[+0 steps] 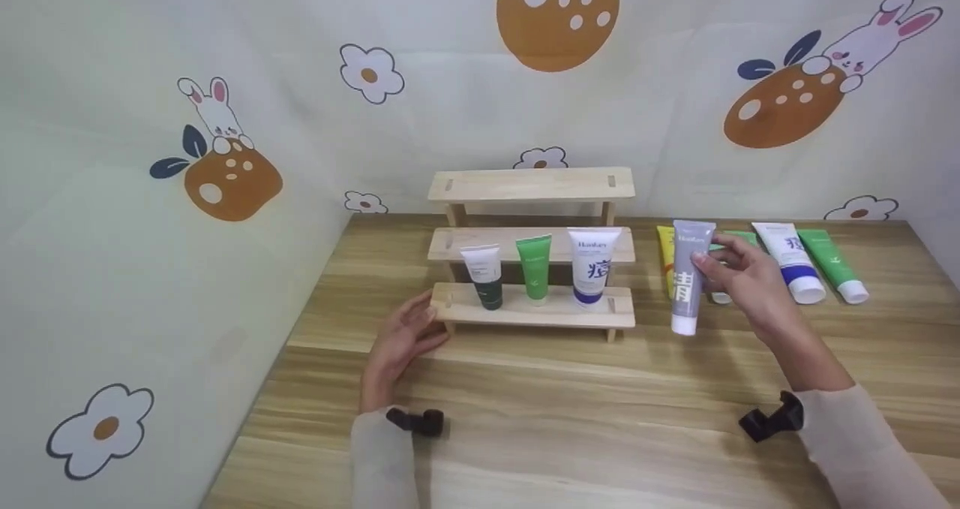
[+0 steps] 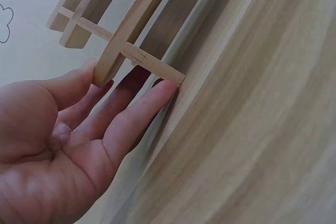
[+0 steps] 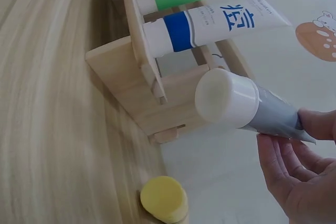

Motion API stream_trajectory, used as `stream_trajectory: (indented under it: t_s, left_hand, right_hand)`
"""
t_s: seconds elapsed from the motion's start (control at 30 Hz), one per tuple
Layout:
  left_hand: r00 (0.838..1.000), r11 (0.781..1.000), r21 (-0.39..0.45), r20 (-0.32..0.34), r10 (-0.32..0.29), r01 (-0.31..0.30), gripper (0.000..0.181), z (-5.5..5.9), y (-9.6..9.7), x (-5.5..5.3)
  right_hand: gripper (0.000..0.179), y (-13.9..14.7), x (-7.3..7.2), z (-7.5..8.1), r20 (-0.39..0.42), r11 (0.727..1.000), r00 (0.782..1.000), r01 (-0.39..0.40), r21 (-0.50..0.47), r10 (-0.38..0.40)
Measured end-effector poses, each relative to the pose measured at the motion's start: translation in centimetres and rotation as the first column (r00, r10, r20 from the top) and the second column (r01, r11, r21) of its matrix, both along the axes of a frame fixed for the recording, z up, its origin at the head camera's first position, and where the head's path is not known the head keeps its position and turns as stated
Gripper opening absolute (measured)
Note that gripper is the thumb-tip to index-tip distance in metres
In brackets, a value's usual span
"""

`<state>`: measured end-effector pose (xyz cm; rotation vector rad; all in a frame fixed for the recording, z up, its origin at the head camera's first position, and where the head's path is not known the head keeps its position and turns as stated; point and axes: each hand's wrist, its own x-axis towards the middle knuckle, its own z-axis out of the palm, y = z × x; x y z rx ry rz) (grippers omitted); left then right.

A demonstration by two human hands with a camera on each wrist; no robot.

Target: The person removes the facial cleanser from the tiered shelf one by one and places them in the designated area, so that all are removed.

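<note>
Setting the tubes out on the stepped rack (image 1: 531,186) looks to be a bit short of halfway. Three seem done: a white-and-dark-green tube (image 1: 482,265), a green tube (image 1: 535,269) and a white-and-blue tube (image 1: 591,257) stand caps down in a spaced row on the lowest tier (image 1: 529,314). A fourth appears under way: the right hand (image 1: 750,280) pinches the grey tube (image 1: 683,265) between thumb and fingers, cap downward, lifted over the worktop (image 1: 540,426) to the right of the rack and apart from it. The left hand (image 1: 401,340) holds the left end of the lowest tier, thumb against its edge and fingers reaching beneath, probably to steady it. Still to be stood up, I would judge, are the four lying at the right: a yellow tube (image 1: 665,248), a second green tube (image 1: 720,297) largely hidden by the right hand, another white-and-blue tube (image 1: 787,257) and a third green tube (image 1: 831,261). Which tier each is meant for cannot be told.
</note>
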<state>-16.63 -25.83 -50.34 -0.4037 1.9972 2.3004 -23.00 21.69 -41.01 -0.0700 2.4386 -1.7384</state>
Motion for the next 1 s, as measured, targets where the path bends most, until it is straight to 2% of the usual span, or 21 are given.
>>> stream_trajectory:
  t_s: [0.27,0.47,0.67,0.83,1.0]
  left_hand:
    - [1.000,1.000,0.011,-0.018,0.000,0.000,0.049,0.0,-0.2,0.1]
    - [1.000,1.000,0.005,-0.020,-0.011,0.012,0.049,-0.1,-0.2,-0.1]
    - [1.000,1.000,-0.004,-0.023,-0.006,0.006,0.047,0.1,-0.1,-0.4]
    - [1.000,1.000,-0.005,0.001,-0.008,0.008,0.047,0.2,-0.1,-0.1]
    - [1.000,1.000,-0.007,0.006,-0.025,0.025,0.048,0.0,-0.1,0.1]
  right_hand:
    - [0.058,0.4,0.0,-2.1,0.074,1.000,0.997,-0.020,0.004,0.020]
    - [0.061,0.8,0.2,-3.5,0.134,0.997,0.988,-0.074,-0.013,0.075]
    - [0.060,1.5,0.0,-3.9,0.177,0.994,0.978,-0.114,0.003,0.111]
    - [0.060,2.3,-0.3,-4.3,0.239,0.991,0.963,-0.133,0.019,0.125]
    - [0.049,2.8,-0.4,-5.0,0.287,0.987,0.945,-0.159,-0.017,0.157]
